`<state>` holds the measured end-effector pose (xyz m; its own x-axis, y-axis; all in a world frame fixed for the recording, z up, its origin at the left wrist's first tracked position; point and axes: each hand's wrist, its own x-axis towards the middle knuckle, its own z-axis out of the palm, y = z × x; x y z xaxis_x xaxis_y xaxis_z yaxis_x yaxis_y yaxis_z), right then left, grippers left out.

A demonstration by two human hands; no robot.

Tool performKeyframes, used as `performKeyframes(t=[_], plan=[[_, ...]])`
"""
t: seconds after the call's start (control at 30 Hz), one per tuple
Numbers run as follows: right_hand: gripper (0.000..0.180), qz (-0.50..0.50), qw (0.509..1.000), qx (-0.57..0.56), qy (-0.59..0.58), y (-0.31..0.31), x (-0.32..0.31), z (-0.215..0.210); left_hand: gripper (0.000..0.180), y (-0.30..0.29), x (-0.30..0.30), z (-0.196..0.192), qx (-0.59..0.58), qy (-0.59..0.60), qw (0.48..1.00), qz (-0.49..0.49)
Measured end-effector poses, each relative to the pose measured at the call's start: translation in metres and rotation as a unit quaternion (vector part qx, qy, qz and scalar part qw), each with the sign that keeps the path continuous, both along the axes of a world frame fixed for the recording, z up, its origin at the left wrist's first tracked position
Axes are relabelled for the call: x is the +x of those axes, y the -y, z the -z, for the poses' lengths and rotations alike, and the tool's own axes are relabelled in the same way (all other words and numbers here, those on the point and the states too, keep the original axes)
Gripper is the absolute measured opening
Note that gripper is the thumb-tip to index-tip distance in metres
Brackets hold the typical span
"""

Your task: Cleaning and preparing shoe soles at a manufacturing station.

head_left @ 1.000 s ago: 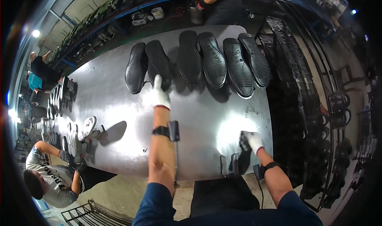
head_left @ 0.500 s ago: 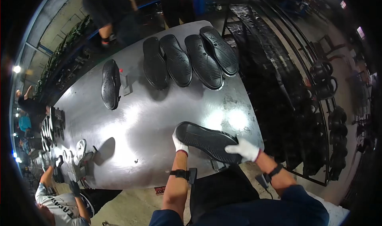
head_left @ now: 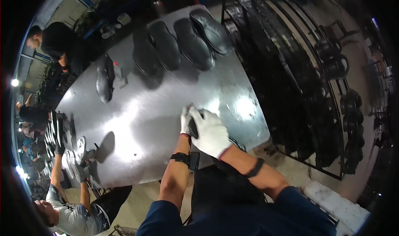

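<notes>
Both gloved hands are bunched together at the near right part of the metal table (head_left: 137, 123), clamped on one black shoe sole (head_left: 194, 126). The right hand (head_left: 211, 133) lies over the top of it, fingers curled down and pressed on; the left hand (head_left: 185, 120) grips its left edge, fingers closed against it. Most of the sole is hidden under the gloves, only a dark strip shows between them, so cannot tell which face is up. It sits at the table's near edge, touching or just above the surface, can't say which. Across the table at the far edge, a row of four soles (head_left: 183, 44) lies side by side, well apart from the hands, and another dark sole (head_left: 104, 84) lies toward the far left. A person in dark clothes (head_left: 58, 44) stands at the far left corner, another person (head_left: 70, 211) works at the near left corner beside stacked pale parts (head_left: 77, 153). Step looks like handling or seating a single sole under both palms; next move likely needs a steady two-handed grip and clear sight of the sole's orientation.
</notes>
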<state>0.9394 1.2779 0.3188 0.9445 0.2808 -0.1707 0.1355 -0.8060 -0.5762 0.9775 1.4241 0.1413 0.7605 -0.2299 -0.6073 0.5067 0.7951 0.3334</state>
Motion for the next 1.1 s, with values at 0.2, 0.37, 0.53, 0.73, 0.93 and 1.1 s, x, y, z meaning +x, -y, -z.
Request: performKeyframes(t=[0.2, 0.37, 0.53, 0.73, 0.93, 1.1], plan=[[0.073, -0.032, 0.964, 0.114, 0.238, 0.088, -0.137, 0.016, 0.037, 0.064, -0.104, -0.114, 0.452, 0.308, 0.836, -0.050], [0.048, -0.163, 0.942, 0.221, 0.193, 0.208, -0.163, 0.006, 0.036, 0.064, -0.133, -0.087, 0.591, 0.353, 0.724, -0.042], [0.083, 0.095, 0.887, 0.213, 0.399, 0.164, -0.060, 0.000, 0.053, 0.035, -0.009, -0.051, 0.300, 0.138, 0.932, -0.147], [0.049, 0.237, 0.935, 0.240, 0.112, 0.099, -0.106, 0.077, 0.047, -0.007, -0.025, 0.065, 0.335, 0.060, 0.939, -0.053], [0.054, 0.141, 0.980, 0.143, 0.011, 0.094, -0.119, 0.071, 0.062, 0.084, -0.117, -0.077, 0.053, 0.040, 0.990, -0.128], [0.048, -0.093, 0.984, 0.153, 0.016, 0.020, 0.009, 0.062, 0.050, 0.020, -0.077, -0.068, 0.057, 0.013, 0.971, -0.231]])
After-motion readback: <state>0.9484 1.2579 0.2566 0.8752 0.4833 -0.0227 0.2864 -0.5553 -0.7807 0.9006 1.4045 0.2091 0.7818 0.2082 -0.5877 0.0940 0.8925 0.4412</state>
